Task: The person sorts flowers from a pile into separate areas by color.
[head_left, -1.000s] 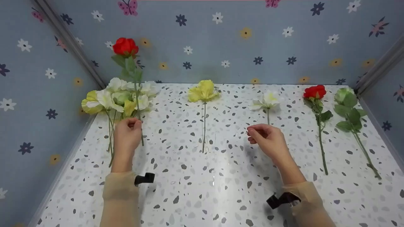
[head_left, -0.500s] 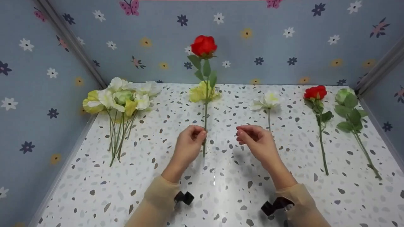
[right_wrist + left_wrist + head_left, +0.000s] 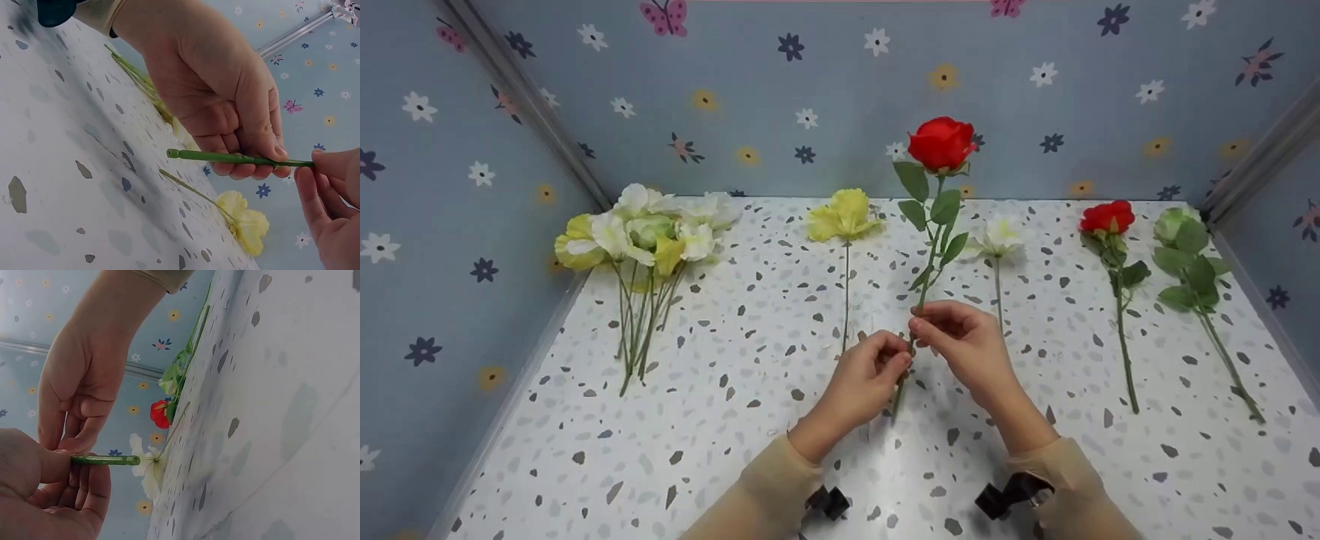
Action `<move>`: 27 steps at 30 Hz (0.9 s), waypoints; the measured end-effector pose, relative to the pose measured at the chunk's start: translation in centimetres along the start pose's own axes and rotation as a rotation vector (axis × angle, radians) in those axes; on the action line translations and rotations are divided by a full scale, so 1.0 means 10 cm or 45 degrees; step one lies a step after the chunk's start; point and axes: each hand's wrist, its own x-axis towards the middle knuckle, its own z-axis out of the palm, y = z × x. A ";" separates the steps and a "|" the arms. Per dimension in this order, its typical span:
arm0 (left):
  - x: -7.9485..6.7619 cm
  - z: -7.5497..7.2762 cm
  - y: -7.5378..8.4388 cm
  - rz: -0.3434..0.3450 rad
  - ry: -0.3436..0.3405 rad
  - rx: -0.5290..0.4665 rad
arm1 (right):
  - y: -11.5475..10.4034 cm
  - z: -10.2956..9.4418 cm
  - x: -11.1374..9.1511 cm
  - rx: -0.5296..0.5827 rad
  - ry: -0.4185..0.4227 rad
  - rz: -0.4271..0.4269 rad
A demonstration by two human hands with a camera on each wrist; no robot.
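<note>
At the far left of the speckled table (image 3: 735, 465), a loose bunch of white, yellow and pale green flowers (image 3: 641, 232) lies, stems pointing toward the person. Next along, a single yellow flower (image 3: 844, 217), lying flat, its lower stem running behind the left hand (image 3: 859, 382). And here's the action! That left hand has its thumb and curled fingers pinched on the green stem, low down, with the cut end poking free below, as both wrist views show. Up goes the stem to the red rose (image 3: 941, 144), held off the table near the middle, bloom up, leaning a little to the right, leaves fanned out beneath the head. Just above the left, the right hand (image 3: 971, 352) is on it too, thumb and fingertips pinching the same stem, the two hands close together. Behind the right hand lies a white flower (image 3: 1001, 238), partly overlapped. Farther right, a second red rose (image 3: 1108, 217) lies flat, and at the end, a pale green rose (image 3: 1181, 229) with broad leaves, its stem slanting down to the right.
</note>
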 end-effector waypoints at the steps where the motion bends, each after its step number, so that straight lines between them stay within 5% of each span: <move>1: 0.00 0.01 0.00 -0.001 -0.006 0.001 | -0.01 0.00 0.00 0.006 -0.002 0.002; 12: -0.03 0.02 0.04 -0.005 -0.089 0.040 | -0.06 -0.09 0.02 0.076 0.030 -0.036; 22: -0.01 -0.03 0.03 0.033 -0.078 0.071 | -0.07 -0.10 0.01 0.090 -0.021 -0.007; 27: 0.02 -0.17 0.04 0.008 -0.063 0.094 | -0.13 -0.30 0.07 -0.057 0.048 -0.047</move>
